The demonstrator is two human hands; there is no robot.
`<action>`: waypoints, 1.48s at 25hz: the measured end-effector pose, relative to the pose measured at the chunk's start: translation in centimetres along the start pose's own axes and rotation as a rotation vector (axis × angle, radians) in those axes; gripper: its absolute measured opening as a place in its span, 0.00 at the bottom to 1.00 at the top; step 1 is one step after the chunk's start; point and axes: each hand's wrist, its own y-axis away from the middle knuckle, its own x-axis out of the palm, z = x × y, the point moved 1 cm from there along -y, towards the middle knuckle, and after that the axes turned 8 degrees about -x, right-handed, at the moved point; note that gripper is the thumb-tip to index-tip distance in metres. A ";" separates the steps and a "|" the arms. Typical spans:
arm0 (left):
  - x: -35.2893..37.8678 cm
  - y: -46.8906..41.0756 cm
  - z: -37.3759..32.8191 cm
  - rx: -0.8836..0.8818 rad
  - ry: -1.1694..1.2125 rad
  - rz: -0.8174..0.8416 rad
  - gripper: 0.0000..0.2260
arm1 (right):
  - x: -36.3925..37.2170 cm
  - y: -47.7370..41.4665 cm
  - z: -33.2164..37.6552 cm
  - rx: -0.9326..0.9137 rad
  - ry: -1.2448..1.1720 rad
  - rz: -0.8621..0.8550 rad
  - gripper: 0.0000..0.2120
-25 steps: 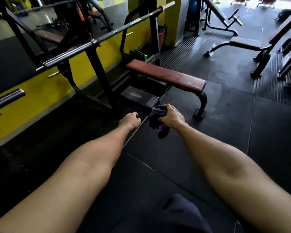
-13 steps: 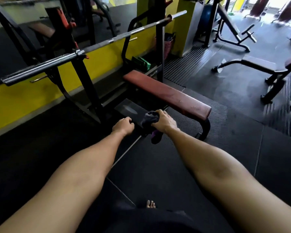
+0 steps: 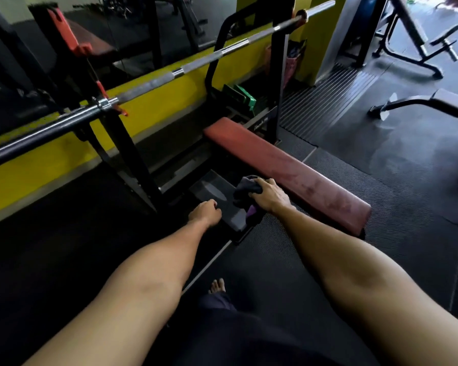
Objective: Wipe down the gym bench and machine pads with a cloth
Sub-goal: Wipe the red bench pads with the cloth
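Gym bench (image 3: 288, 167) ahead, barbell (image 3: 196, 64) racked behind it.
The right hand (image 3: 270, 198), holding the cloth (image 3: 246, 188), sits beside the bench's near left edge. The left hand (image 3: 205, 213) is just left of it, over a footplate (image 3: 212, 191). Another bench (image 3: 447, 101) stands well apart, right.

Legible text: none. One marking noted: pale slanted script on the dark frame plate (image 3: 261, 124) at the far end of the red bench (image 3: 283, 167), just beside the rack upright (image 3: 278, 83); too small and blurred to read. Brand or model name: cannot tell
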 end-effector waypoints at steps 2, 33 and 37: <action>-1.8 -4.5 -1.6 0.002 -0.015 0.018 0.17 | -1.3 -4.8 0.4 0.009 -0.008 0.017 0.27; -3.2 -73.2 -14.5 -0.023 -0.088 -0.277 0.21 | 10.4 -70.0 -10.0 -0.101 -0.003 -0.054 0.36; -1.4 -78.6 -12.0 -0.040 -0.129 -0.390 0.23 | 15.8 -74.1 -10.4 -0.143 0.072 -0.030 0.36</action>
